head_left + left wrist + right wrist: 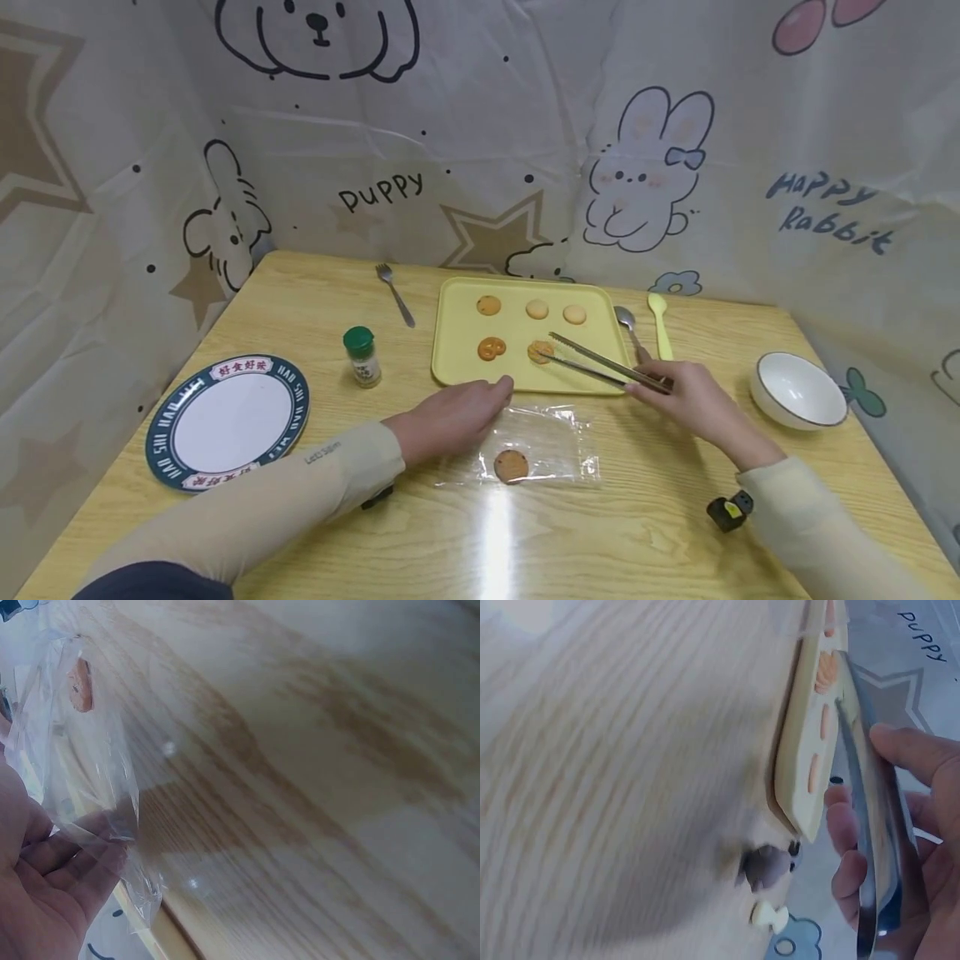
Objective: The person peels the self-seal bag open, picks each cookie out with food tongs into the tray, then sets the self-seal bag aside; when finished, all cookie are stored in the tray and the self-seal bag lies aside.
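My right hand [693, 400] grips metal tongs [600, 357] over the front right of the yellow tray [457, 371]. Their arms stand apart, with the tips at a swirled cookie [826, 673]. Also on the tray are a pretzel-shaped cookie [492, 347], a speckled round cookie [489, 305] and two plain round cookies [537, 309]. In front of the tray, my left hand [453, 419] holds the open-side edge of a clear plastic bag [551, 433]; its fingers show through the film in the left wrist view. One round speckled cookie [512, 467] lies inside the bag.
To the left are a plate with a dark green rim [161, 446], a green-capped shaker [362, 357] and a fork [396, 296]. Right of the tray lie a metal spoon [626, 318] and a pale yellow spoon [660, 325]. A white bowl [798, 390] stands near the right edge.
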### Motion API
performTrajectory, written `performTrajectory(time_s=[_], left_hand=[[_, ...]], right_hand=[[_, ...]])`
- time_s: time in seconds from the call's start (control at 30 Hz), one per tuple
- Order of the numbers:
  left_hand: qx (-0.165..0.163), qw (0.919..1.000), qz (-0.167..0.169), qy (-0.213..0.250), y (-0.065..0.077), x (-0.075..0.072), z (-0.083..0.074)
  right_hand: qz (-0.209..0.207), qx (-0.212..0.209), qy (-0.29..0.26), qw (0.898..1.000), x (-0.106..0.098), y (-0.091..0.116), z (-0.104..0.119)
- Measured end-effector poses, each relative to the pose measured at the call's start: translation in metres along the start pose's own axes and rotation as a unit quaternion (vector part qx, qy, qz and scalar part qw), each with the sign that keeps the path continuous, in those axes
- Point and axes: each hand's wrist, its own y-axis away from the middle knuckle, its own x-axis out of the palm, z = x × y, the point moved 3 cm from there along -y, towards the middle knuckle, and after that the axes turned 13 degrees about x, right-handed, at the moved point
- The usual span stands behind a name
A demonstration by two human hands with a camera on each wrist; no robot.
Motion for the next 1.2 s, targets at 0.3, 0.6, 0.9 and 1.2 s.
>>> performTrajectory(time_s=[0.3,0.6,0.9,1.2], left_hand=[[0.001,1.0,-0.004,0.003,0.0,-0.001,0.001],[0.0,1.0,-0.008,-0.005,0.001,-0.001,0.004],[-0.005,1.0,0.003,0.001,-0.001,0.001,0.003],[0.001,1.0,0.003,0.001,-0.002,0.0,0.002]], right_hand=[[-0.052,-0.05,-0.019,0.997,-0.031,0.029,-0.024],[-0.009,-0.09,-0.027,0.996,-0.051,0.069,-0.043],[0.033,-0.103,-0.016,0.994,-0.041,0.082,-0.046],[0.105,-0.122,-0.031,0.986,-0.013,0.071,-0.033]])
